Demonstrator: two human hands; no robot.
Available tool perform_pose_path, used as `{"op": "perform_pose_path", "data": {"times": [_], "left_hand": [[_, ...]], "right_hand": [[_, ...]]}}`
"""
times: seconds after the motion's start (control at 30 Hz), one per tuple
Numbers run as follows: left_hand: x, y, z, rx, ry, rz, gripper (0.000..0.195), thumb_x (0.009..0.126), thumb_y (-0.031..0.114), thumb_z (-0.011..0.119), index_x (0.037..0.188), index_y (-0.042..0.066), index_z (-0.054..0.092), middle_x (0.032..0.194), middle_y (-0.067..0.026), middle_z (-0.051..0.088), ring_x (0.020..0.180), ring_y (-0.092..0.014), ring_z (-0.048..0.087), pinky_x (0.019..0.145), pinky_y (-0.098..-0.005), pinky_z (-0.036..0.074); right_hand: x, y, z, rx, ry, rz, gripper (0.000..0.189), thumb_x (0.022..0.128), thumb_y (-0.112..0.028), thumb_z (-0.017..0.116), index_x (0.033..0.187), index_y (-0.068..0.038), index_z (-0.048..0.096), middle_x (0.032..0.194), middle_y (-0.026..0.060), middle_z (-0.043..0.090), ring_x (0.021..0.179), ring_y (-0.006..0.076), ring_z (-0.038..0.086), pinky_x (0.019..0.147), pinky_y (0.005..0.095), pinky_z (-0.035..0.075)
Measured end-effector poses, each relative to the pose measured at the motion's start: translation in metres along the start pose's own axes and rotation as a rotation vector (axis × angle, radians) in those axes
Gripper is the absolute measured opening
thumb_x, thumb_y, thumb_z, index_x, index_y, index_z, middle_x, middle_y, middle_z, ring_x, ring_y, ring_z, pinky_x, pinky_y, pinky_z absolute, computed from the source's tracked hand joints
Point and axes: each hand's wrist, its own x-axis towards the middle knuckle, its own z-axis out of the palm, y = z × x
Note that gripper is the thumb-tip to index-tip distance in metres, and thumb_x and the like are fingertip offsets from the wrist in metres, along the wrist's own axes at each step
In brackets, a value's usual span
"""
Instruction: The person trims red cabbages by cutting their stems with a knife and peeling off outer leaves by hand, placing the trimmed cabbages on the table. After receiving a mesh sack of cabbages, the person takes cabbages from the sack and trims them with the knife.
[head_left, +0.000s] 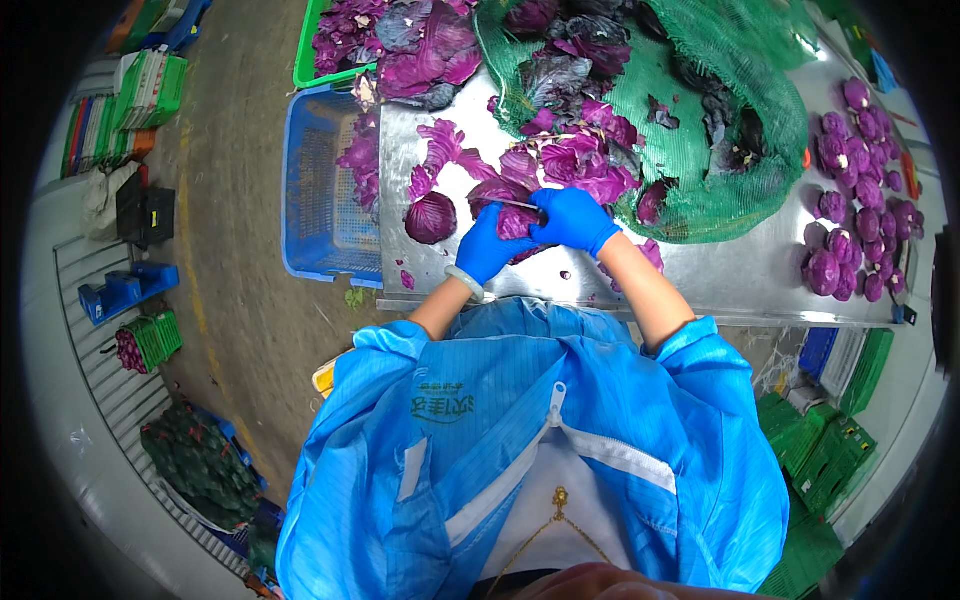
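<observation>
In a blue glove, my left hand (489, 244) holds the near left side of a red cabbage (514, 222) over the steel table (720, 277). My gloved right hand (574, 219) grips a knife, its thin blade (510, 201) lying across the cabbage's top; the handle is hidden in the fingers. Left of them rests a smaller red cabbage (430, 218). Loose purple leaves (577, 161) are heaped just beyond my hands. A green mesh sack (697, 202) with dark outer leaves spreads over the table behind and to the right.
A blue plastic basket (300, 262) with some leaves adjoins the table's left edge. Behind it stands a green crate (301, 71) full of leaves. Many trimmed cabbages (823, 271) lie at the table's right end. Stacked green crates (832, 457) stand on the floor at lower right.
</observation>
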Motion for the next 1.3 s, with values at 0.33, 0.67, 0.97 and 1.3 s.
{"op": "perform_pose_path", "data": {"times": [0.33, 0.67, 0.97, 1.3], "left_hand": [[-0.007, -0.009, -0.003, -0.527, -0.046, 0.093, 0.082, 0.062, 0.03, 0.086, 0.126, 0.003, 0.044, 0.116, -0.014, 0.058, 0.11, -0.024, 0.057, 0.093, -0.0366, 0.047], [0.002, 0.014, -0.033, -0.39, 0.042, 0.348, 0.089, 0.063, 0.034, 0.086, 0.132, 0.003, 0.041, 0.124, -0.0147, 0.054, 0.115, -0.024, 0.054, 0.097, -0.0365, 0.045], [-0.002, -0.005, -0.035, -0.367, 0.146, 0.217, 0.105, 0.06, 0.034, 0.087, 0.143, 0.006, 0.03, 0.134, -0.015, 0.048, 0.123, -0.027, 0.048, 0.105, -0.0357, 0.038], [0.007, 0.0, -0.027, -0.096, 0.272, 0.311, 0.102, 0.058, 0.038, 0.084, 0.143, 0.012, 0.033, 0.128, -0.0187, 0.049, 0.114, -0.037, 0.052, 0.097, -0.042, 0.043]], "right_hand": [[-0.014, 0.02, 0.014, 0.302, 0.304, 0.442, 0.018, 0.073, -0.019, 0.062, 0.088, -0.008, 0.061, 0.076, 0.0178, 0.061, 0.069, 0.033, 0.062, 0.06, 0.0414, 0.047], [0.006, 0.001, 0.016, 0.27, 0.322, -0.068, 0.031, 0.081, -0.018, 0.07, 0.106, -0.001, 0.063, 0.101, 0.0171, 0.063, 0.096, 0.0344, 0.061, 0.083, 0.0402, 0.049], [0.015, 0.07, -0.008, 0.142, 0.396, 0.205, 0.048, 0.084, -0.018, 0.07, 0.123, 0.004, 0.053, 0.112, 0.0105, 0.063, 0.092, 0.0191, 0.056, 0.084, 0.0339, 0.046], [0.009, 0.023, 0.01, 0.52, -0.084, 0.437, 0.064, 0.076, -0.01, 0.069, 0.133, 0.002, 0.042, 0.108, 0.0093, 0.061, 0.091, 0.0184, 0.057, 0.08, 0.0306, 0.047]]}}
